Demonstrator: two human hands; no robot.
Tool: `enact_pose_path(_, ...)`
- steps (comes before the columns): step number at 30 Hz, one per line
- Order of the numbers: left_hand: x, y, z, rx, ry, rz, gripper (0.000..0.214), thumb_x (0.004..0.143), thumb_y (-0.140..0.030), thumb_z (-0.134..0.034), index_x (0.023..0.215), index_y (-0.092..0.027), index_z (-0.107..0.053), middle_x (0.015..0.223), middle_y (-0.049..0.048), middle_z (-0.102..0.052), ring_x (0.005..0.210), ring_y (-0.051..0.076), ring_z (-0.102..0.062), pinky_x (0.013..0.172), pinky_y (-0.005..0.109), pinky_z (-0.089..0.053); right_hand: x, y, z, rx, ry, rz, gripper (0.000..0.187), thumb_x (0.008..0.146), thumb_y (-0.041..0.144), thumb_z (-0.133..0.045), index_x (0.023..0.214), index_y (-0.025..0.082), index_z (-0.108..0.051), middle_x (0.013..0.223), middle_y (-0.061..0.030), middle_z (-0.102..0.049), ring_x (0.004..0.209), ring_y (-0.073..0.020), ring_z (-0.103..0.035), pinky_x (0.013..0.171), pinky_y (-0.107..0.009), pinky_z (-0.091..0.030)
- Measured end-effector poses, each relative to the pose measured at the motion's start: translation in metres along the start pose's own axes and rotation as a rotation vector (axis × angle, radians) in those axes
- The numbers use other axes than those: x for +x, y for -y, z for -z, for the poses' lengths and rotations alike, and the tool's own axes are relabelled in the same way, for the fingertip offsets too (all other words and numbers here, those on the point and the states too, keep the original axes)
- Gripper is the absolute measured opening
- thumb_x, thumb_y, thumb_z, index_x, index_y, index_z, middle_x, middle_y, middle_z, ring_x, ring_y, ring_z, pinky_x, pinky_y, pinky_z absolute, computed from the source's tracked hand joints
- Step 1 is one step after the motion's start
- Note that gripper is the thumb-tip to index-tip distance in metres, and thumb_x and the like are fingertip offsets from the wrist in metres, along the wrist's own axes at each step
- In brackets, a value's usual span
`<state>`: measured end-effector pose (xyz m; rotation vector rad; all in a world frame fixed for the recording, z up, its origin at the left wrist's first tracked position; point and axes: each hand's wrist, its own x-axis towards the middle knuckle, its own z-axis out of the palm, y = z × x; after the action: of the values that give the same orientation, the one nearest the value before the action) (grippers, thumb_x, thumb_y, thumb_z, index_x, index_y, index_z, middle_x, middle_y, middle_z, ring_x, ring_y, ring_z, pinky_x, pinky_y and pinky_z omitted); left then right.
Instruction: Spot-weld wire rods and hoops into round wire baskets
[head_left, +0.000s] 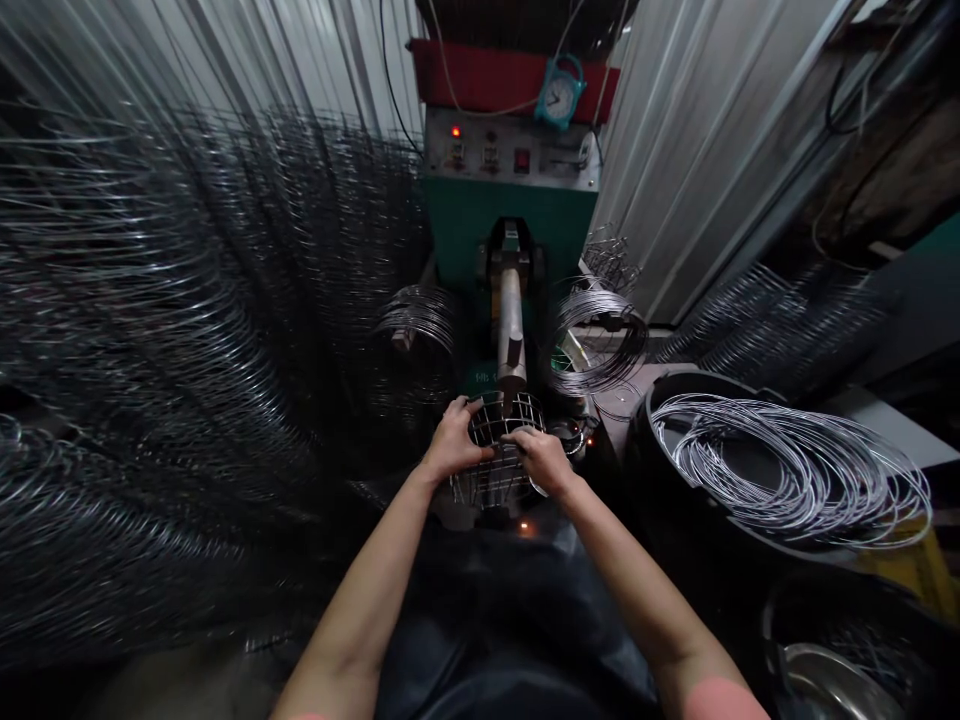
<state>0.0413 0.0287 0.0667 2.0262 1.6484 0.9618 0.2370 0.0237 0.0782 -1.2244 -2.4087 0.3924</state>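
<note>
Metal basket (501,470) sits at six o'clock from the rod (511,310); left hand (454,440) pinches it at nine, right hand (544,458) at three. Best hold it steady, both hands clear of the rod.

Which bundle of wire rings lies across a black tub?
The large bundle at far right, overhanging the rim of the black tub; the smaller left bundle and right bundle flank the machine's metal arm instead.
</note>
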Motion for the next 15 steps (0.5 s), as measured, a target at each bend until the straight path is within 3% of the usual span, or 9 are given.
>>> enact_pose_path(3, 0.009, 0.001, -0.001, -0.015, 0.013, 0.024, 0.085, 0.046, -0.032, -0.082, 0.124, -0.017, -0.051, 0.132, 0.013, -0.045, 0.127, 0.033, -0.04, 0.106, 0.045, -0.035, 0.002, -0.001, 0.001, 0.026, -0.094, -0.033, 0.032, 0.08, 0.012, -0.058, 0.108, 0.026, -0.065, 0.11, -0.0046, -0.065, 0.095, -0.0181, -0.064, 0.079, -0.026, -0.05)
enact_pose_path(7, 0.01, 0.0, -0.002, 0.004, -0.007, 0.027, 0.088, 0.045, -0.033, -0.084, 0.124, -0.013, -0.05, 0.134, 0.0156, -0.042, 0.129, 0.033, -0.038, 0.108, 0.044, -0.032, -0.032, -0.009, -0.005, 0.241, -0.288, -0.078, 0.034, 0.081, 0.023, -0.06, 0.115, 0.024, -0.061, 0.109, -0.0073, -0.065, 0.095, -0.0195, -0.063, 0.083, -0.03, -0.051)
enact_pose_path(11, 0.017, 0.001, -0.002, 0.01, -0.049, 0.034, 0.089, 0.043, -0.031, -0.085, 0.124, -0.014, -0.051, 0.137, 0.0158, -0.038, 0.13, 0.034, -0.036, 0.109, 0.044, -0.031, -0.089, -0.028, -0.028, 0.473, -0.244, -0.218, 0.02, 0.082, 0.032, -0.057, 0.093, 0.02, -0.068, 0.091, -0.0066, -0.071, 0.086, -0.0208, -0.066, 0.078, -0.032, -0.052)
enact_pose_path(15, 0.029, 0.005, 0.0, -0.007, -0.069, 0.106, 0.085, 0.045, -0.033, -0.084, 0.122, -0.016, -0.053, 0.135, 0.014, -0.042, 0.127, 0.034, -0.04, 0.107, 0.043, -0.035, -0.136, -0.047, -0.054, 0.496, -0.188, -0.396, 0.025, 0.08, 0.039, -0.055, 0.081, 0.019, -0.068, 0.08, -0.0068, -0.072, 0.076, -0.0221, -0.067, 0.07, -0.031, -0.052)
